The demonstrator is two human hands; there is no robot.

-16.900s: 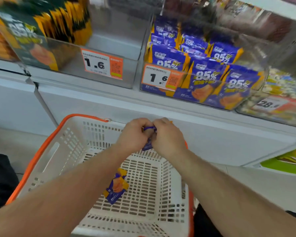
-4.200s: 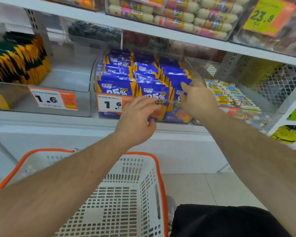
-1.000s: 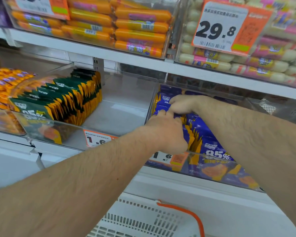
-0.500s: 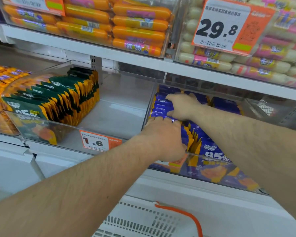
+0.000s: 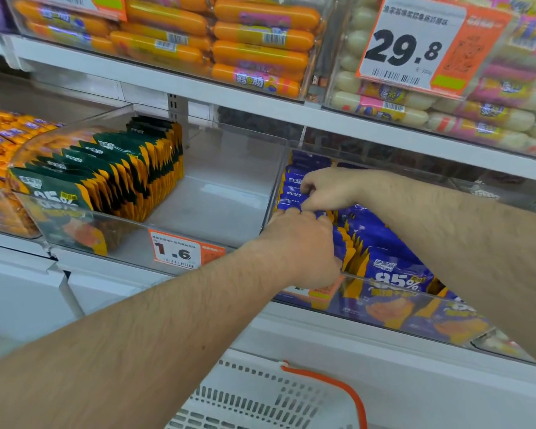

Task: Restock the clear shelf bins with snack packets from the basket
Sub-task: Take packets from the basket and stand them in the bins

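Two hands are working inside the clear bin (image 5: pixel 384 308) of blue snack packets (image 5: pixel 381 239).

Both are reaching over the bin's front wall on the middle shelf: the left hand (image 5: pixel 304 246) is resting on the packet tops, its fingers curled down among them, what they grip hidden; the right hand (image 5: pixel 328 188), farther back, is pinching a packet's top edge with bent fingers. Green packets (image 5: pixel 118 168) are standing in the neighbouring bin to the left. Below, the white basket (image 5: pixel 260 397) with its orange rim is showing only a corner.
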